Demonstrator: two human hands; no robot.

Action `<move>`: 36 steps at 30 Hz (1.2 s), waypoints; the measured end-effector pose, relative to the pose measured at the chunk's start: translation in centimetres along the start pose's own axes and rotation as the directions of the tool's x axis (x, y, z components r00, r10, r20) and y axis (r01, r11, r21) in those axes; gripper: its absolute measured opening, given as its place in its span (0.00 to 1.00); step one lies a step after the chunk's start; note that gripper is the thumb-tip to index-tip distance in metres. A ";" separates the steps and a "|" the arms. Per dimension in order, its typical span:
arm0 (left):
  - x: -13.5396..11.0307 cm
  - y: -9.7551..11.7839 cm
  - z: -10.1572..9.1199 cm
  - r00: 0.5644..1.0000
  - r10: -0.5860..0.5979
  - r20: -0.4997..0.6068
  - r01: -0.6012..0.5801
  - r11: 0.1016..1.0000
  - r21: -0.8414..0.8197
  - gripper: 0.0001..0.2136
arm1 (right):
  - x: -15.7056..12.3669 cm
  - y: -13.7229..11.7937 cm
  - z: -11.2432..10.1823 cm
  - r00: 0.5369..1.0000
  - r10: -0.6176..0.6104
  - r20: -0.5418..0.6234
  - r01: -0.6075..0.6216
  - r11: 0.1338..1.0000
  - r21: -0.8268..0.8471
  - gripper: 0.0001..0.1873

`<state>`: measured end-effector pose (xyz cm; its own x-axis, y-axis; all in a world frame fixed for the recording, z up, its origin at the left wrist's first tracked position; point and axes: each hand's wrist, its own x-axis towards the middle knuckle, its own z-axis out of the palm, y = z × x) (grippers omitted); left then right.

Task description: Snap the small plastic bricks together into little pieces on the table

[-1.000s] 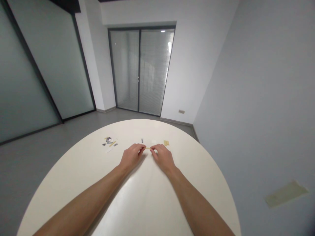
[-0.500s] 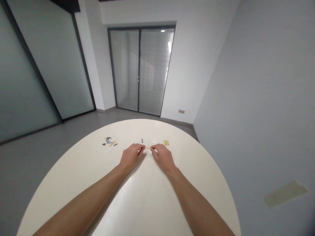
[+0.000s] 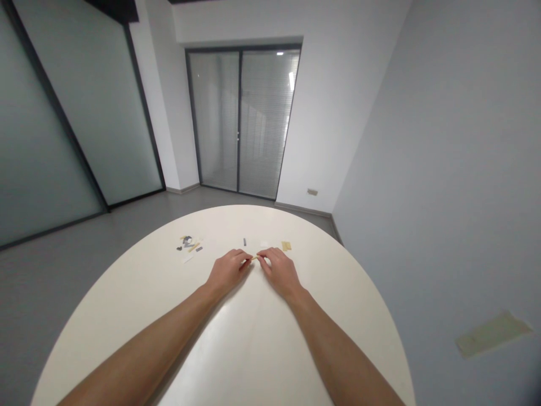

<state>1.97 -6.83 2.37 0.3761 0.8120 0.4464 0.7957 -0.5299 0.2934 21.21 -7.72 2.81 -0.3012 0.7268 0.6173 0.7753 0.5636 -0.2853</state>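
Note:
A thin yellow strip (image 3: 254,258) spans the small gap between my two hands, a little above the white table. My left hand (image 3: 230,267) is closed in a pinch on its left end. On the other end, the thumb and fingertips of my right hand (image 3: 279,269) are pinched together. Just beyond my left fingers lies a small grey piece (image 3: 244,242). Past my right hand are yellow flat pieces (image 3: 286,246), with a faint white piece (image 3: 264,245) beside them. The strip's ends are hidden by my fingers.
A group of small grey, black and yellow pieces (image 3: 188,242) lies at the table's far left, with a white strip (image 3: 187,260) in front. The round white table (image 3: 139,299) stands close to a wall on the right. Glass doors (image 3: 240,121) are beyond it.
My left hand has shifted slightly right, so the gap between my hands is narrower. Less of the yellow strip shows, and it now slants a little. The loose pieces have stayed put.

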 end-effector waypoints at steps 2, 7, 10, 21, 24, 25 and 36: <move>0.0 0.0 0.0 1.000 -0.008 0.004 0.008 1.000 -0.005 0.10 | 0.0 0.0 0.0 1.000 -0.010 0.000 0.010 1.000 0.011 0.08; 0.0 0.0 0.2 1.000 -0.002 0.009 0.002 1.000 -0.018 0.10 | -0.1 0.1 0.0 0.999 -0.046 0.002 0.046 0.997 0.055 0.08; 0.0 0.0 0.2 1.000 0.002 0.022 -0.001 1.000 -0.021 0.10 | -0.1 0.0 0.0 0.997 -0.078 0.014 0.076 0.993 0.095 0.07; -0.1 0.2 0.0 1.000 0.022 0.022 -0.022 0.999 -0.031 0.11 | -0.1 -0.1 0.0 0.993 -0.100 0.063 0.091 0.986 0.137 0.06; -0.1 0.3 -0.1 1.000 0.007 0.014 -0.007 1.000 -0.029 0.10 | -0.2 -0.2 0.0 0.995 -0.081 0.060 0.074 0.990 0.116 0.06; -0.1 0.3 -0.1 1.000 0.003 0.011 -0.003 1.000 -0.030 0.10 | -0.2 -0.2 -0.1 0.996 -0.069 0.058 0.063 0.992 0.109 0.06; 0.0 0.7 -0.5 1.000 0.003 -0.015 -0.004 0.999 -0.053 0.08 | -0.1 -0.2 -0.6 0.999 -0.016 0.042 0.012 0.996 0.086 0.05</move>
<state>2.28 -7.30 3.02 0.3718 0.8065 0.4597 0.7681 -0.5454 0.3356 21.44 -8.12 3.22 -0.3368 0.7335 0.5903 0.7208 0.6043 -0.3395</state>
